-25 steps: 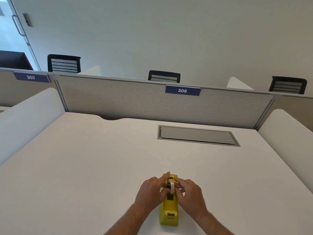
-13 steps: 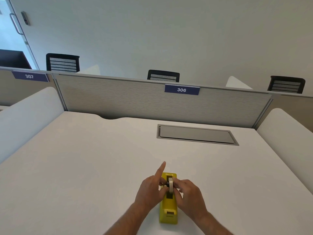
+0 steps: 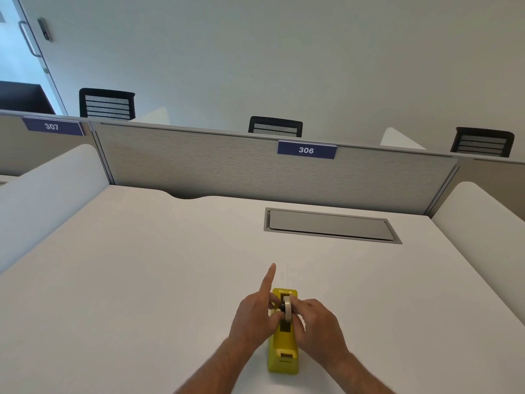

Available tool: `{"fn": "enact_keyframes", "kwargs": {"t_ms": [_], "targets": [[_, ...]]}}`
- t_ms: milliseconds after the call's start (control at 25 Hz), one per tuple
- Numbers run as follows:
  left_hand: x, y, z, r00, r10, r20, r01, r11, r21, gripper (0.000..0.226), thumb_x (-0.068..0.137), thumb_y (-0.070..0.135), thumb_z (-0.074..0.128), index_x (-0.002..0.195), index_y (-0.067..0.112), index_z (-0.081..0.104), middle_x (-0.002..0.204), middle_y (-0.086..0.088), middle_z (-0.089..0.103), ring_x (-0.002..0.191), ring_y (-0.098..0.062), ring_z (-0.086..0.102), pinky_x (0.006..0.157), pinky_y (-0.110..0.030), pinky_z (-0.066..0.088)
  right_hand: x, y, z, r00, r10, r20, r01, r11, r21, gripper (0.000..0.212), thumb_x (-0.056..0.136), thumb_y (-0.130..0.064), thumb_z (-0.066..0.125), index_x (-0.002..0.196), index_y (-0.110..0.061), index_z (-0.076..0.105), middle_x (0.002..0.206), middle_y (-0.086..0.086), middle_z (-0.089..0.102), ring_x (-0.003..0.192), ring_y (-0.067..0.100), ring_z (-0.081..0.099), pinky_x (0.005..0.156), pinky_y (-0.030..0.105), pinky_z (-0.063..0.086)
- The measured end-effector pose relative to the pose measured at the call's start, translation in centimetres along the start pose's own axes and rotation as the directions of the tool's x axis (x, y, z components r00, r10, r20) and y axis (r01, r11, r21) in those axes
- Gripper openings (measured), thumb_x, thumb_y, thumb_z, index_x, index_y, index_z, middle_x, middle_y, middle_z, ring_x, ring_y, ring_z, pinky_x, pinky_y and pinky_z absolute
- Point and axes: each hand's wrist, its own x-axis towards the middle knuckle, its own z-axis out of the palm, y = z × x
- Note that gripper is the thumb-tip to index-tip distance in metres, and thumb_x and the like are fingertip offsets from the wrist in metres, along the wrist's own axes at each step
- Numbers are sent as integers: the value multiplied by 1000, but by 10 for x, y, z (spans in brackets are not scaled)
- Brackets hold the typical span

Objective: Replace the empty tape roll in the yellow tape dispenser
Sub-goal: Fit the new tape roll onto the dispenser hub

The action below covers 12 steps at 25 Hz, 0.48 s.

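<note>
I count one yellow dispenser (image 3: 283, 341), one tape roll (image 3: 287, 308) clamped by left hand (image 3: 252, 317) and right hand (image 3: 321, 325) fingers, left forefinger unchanged, extended.

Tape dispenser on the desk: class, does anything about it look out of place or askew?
Yes. The tape roll sits raised above the slot of the yellow tape dispenser, not seated in it, pinched between the left hand and right hand. The left index finger sticks straight out. Nothing looks spilled or damaged.

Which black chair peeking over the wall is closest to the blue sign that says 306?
The middle black mesh chair. It sits just left of the blue 306 sign, while the other two black chairs are far off to either side.
</note>
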Motion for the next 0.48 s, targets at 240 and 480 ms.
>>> {"fn": "enact_keyframes", "kwargs": {"t_ms": [240,480], "targets": [[-7,-8,0,987,145,67,-158,950,268,79,99,40,47,149,38,-14,110,1,72,90,-15,66,83,-30,57,-1,-5,-8,994,-98,46,103,986,-132,43,86,-27,46,121,-9,63,81,3,73,72,19,68,44,29,55],[-4,-17,5,930,341,138,-366,821,439,75,97,33,48,155,27,-1,81,-4,71,66,-19,63,57,-32,52,2,-3,-11,983,-167,81,179,967,-182,44,81,-22,48,119,-6,65,77,1,74,78,21,68,44,31,54]]}}
